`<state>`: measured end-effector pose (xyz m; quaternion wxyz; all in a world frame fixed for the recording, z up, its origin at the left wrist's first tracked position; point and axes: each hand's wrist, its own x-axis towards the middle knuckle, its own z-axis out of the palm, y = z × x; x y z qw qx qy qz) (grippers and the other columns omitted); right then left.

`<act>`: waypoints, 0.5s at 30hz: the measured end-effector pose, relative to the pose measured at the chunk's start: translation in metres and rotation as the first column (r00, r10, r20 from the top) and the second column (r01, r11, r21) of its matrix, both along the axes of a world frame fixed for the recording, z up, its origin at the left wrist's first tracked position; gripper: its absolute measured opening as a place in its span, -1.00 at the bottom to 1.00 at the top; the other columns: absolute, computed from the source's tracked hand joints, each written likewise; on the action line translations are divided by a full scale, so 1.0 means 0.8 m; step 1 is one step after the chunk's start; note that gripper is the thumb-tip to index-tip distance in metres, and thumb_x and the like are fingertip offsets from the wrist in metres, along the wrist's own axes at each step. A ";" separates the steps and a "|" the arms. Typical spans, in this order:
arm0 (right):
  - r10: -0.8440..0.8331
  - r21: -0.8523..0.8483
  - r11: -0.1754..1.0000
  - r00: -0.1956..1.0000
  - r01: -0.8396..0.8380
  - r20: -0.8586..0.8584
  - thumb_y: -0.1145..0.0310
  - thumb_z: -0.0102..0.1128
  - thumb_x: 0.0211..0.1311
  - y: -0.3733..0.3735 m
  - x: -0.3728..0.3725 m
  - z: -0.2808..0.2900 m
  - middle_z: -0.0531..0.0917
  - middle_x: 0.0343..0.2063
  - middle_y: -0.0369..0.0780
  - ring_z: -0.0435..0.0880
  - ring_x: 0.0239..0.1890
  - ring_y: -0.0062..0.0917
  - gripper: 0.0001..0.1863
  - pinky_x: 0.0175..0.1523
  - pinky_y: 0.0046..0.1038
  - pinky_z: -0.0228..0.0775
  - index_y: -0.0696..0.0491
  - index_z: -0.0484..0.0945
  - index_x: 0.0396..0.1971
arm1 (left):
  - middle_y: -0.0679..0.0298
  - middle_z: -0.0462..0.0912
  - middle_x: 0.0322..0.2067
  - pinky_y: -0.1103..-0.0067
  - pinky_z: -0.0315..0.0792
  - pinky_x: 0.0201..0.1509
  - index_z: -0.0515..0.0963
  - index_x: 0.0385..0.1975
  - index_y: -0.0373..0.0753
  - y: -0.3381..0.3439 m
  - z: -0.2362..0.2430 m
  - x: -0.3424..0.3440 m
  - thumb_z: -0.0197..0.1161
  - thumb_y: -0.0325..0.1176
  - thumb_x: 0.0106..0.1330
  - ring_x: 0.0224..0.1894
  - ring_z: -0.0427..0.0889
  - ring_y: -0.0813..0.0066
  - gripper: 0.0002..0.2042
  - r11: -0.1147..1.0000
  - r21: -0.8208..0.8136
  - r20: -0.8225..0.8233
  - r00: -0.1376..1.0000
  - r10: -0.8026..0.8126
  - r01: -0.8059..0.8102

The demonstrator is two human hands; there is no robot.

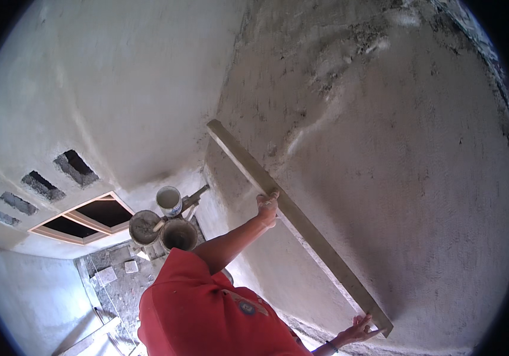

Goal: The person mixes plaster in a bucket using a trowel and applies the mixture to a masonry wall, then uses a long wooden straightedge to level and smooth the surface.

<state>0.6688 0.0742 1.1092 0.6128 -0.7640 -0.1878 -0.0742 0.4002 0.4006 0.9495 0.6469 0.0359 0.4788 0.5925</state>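
Note:
A long, straight plasterer's straightedge [311, 231] runs diagonally across the rough grey plastered wall [432, 196], from upper left down to lower right. My left hand [268, 209] grips its near edge around the upper middle, with the arm stretched out. Close to the bar's lower end, my right hand [358, 331] holds it from below, fingers reaching along the edge. The bar appears to lie against the wall, though I cannot tell whether its full length touches. Wet-looking and uneven plaster [349, 53] shows above the bar.
Left of my red sleeve, a light bucket [169, 200], a mortar-filled bucket [145, 228] and a dark bucket [179, 235] stand together. A wooden window frame [82, 219] and several wall openings [76, 167] are farther left. Blocks [106, 275] and debris lie on the floor below.

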 end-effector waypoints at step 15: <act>0.548 -0.535 0.652 0.154 0.538 0.822 -0.07 -0.03 0.30 0.069 -0.030 0.129 0.33 -0.04 -0.12 0.28 0.10 -0.16 -0.53 0.14 0.07 0.14 -0.24 0.40 0.15 | 0.10 0.49 -0.03 0.19 0.47 -0.17 0.37 0.02 -0.22 0.140 0.022 -0.075 0.22 -0.12 0.25 -0.11 0.51 0.14 -0.57 0.998 -0.058 0.172 0.985 0.017 -0.007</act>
